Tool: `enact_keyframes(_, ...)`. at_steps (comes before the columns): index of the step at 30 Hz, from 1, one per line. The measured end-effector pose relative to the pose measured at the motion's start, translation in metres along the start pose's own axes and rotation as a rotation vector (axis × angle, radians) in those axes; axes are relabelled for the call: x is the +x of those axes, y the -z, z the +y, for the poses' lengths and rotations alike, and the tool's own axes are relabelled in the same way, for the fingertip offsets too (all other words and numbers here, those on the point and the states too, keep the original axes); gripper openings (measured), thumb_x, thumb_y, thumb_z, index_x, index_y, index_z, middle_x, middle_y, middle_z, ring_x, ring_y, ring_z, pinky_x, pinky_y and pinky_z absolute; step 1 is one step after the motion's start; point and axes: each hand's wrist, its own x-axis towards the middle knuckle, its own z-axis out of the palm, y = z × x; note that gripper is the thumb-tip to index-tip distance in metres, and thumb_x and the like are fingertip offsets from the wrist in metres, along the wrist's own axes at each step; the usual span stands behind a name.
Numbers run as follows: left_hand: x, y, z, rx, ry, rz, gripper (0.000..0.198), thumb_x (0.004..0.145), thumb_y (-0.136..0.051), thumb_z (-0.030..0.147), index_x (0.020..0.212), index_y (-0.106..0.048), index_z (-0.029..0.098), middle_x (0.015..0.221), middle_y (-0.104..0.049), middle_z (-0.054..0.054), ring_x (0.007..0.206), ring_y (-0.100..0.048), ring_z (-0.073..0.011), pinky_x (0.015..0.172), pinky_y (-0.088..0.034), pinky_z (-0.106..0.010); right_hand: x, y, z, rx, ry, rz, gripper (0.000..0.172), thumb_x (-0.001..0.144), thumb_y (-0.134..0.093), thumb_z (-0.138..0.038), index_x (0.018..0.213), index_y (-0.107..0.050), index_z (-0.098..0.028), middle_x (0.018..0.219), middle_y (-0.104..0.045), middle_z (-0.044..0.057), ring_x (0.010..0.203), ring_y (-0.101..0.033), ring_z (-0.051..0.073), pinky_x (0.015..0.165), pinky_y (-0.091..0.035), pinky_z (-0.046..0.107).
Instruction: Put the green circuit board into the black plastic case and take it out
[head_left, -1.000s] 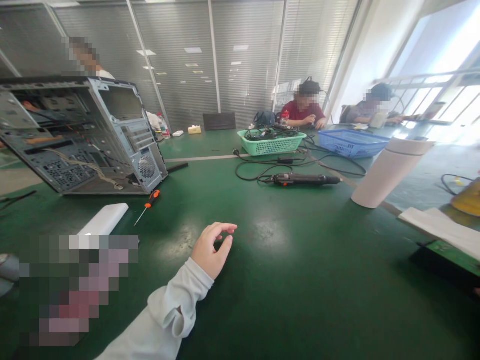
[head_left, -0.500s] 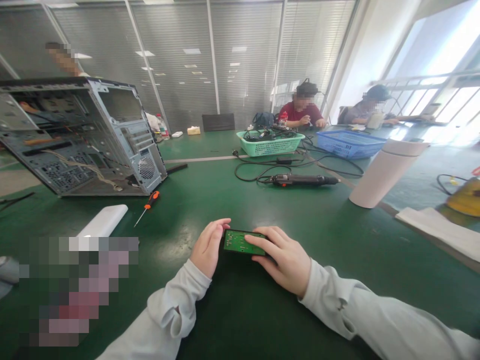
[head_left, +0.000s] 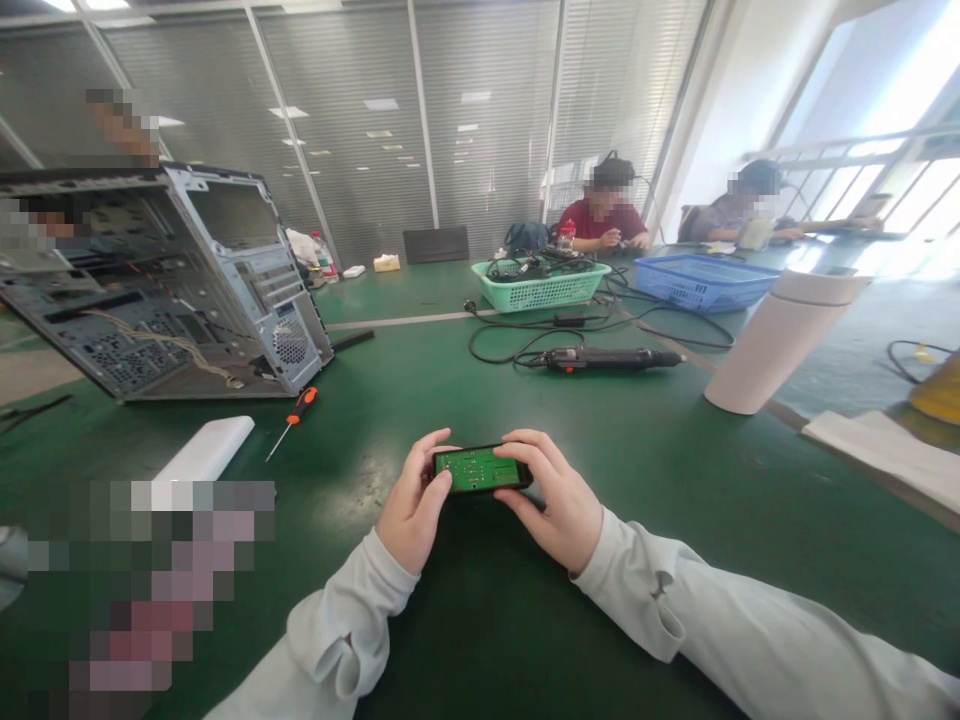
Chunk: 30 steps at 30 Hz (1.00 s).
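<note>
L. hand (head_left: 405, 512) now shifts in to join R. hand (head_left: 559, 510) at the green PCB (head_left: 474, 470), fingers of both gripping opp. ends over the green table (head_left: 465, 630), w/ PCB prob. light, stiff, fragile, best held by edges.

left hand (head_left: 410, 510): curled inward | right hand (head_left: 561, 510): curled inward | forearms (head_left: 319, 630): converging forward

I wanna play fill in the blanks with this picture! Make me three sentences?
1. The left hand and right hand hold a green circuit ____.
2. The screwdriver has a handle coloured orange and ____.
3. The cables pile up in a basket coloured ____.

Missing words: board; black; green.
</note>
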Motion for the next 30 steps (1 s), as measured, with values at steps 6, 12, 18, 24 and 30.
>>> enact_keyframes(6,-0.004,0.001,0.008,0.178,-0.242,0.023,0.028,0.09,-0.04,0.025,0.116,-0.051,0.019,0.118,-0.058,-0.011,0.11,-0.055,-0.023,0.089,-0.046,-0.036,0.0,0.0,0.003,0.028,0.004,0.04,0.019,0.092,-0.046,-0.018,0.111,-0.045,-0.017,0.122,-0.039,0.01,0.114,-0.042,0.022,0.095,-0.043,0.037)
enact_keyframes(12,-0.008,0.004,0.016,0.388,-0.388,-0.022,0.047,0.083,-0.051,0.025,0.129,-0.042,0.021,0.127,-0.051,-0.012,0.114,-0.051,-0.0261,0.09,-0.046,-0.038,0.001,0.0,0.004,0.134,-0.08,0.067,0.02,0.092,-0.046,-0.022,0.111,-0.048,-0.017,0.121,-0.04,0.01,0.115,-0.042,0.021,0.095,-0.044,0.036)
enact_keyframes(18,-0.004,0.002,0.007,0.308,-0.106,-0.074,0.056,0.082,-0.055,0.043,0.13,-0.044,0.017,0.107,-0.061,-0.011,0.068,-0.058,-0.0163,0.054,-0.046,-0.026,-0.001,-0.005,0.008,0.392,-0.441,0.063,0.037,0.09,-0.048,-0.047,0.099,-0.055,-0.012,0.106,-0.048,0.012,0.084,-0.054,0.017,0.047,-0.045,0.017)
enact_keyframes(24,0.005,0.002,-0.005,-0.018,0.074,-0.068,0.058,0.072,-0.057,0.066,0.098,-0.057,0.015,0.077,-0.065,-0.005,0.067,-0.061,-0.0184,0.062,-0.05,-0.028,0.008,-0.003,0.001,0.889,-1.006,-0.164,0.07,0.063,-0.065,-0.074,0.09,-0.047,-0.013,0.066,-0.045,0.0,0.047,-0.043,0.008,0.034,-0.035,0.014)
enact_keyframes(30,0.002,0.004,-0.006,0.062,0.299,0.142,0.061,0.076,-0.038,0.072,0.083,-0.061,0.016,0.058,-0.055,-0.001,0.051,-0.051,-0.0165,0.045,-0.042,-0.027,0.017,0.005,-0.007,1.304,-1.165,-0.273,0.071,0.058,-0.083,-0.055,0.102,-0.049,-0.01,0.081,-0.052,0.005,0.064,-0.055,0.012,0.041,-0.044,0.013)
